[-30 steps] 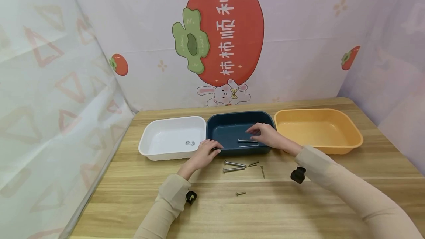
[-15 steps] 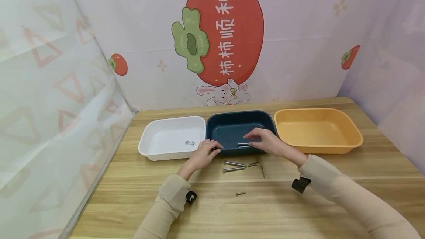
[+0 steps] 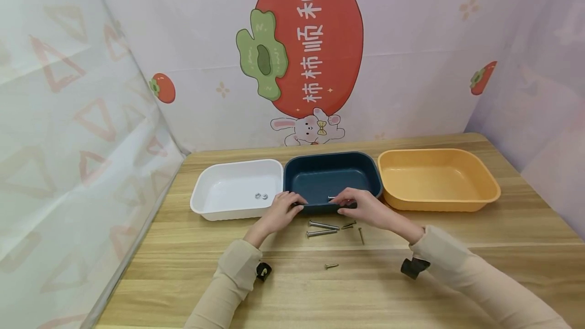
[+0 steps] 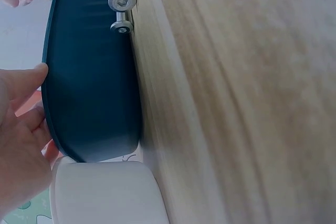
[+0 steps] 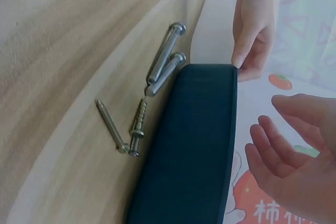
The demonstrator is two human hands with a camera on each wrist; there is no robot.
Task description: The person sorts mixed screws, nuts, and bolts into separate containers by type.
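Observation:
My left hand (image 3: 280,212) pinches the near left rim of the dark blue tray (image 3: 311,182), thumb outside and fingers inside. Over the tray's front rim, toward its right, hovers my right hand (image 3: 365,209); in the right wrist view its thumb and fingers stand apart with nothing between them. A silver bolt (image 3: 331,198) shows inside the tray, mostly hidden behind the right fingers. Just in front of the tray lie two large silver bolts (image 3: 322,233). Beside them are short brass-coloured screws (image 3: 349,225), and another screw (image 3: 361,236) lies to their right.
A white tray (image 3: 228,192) holding two small nuts (image 3: 261,196) stands at the left of the dark blue one. An orange tray (image 3: 434,182) stands at the right. Nearer on the wooden table (image 3: 292,298) lies a single small screw (image 3: 331,266).
My right hand has drawn back from inside the dark blue tray toward its front rim, covering most of the bolts there. My left hand has stayed at the rim.

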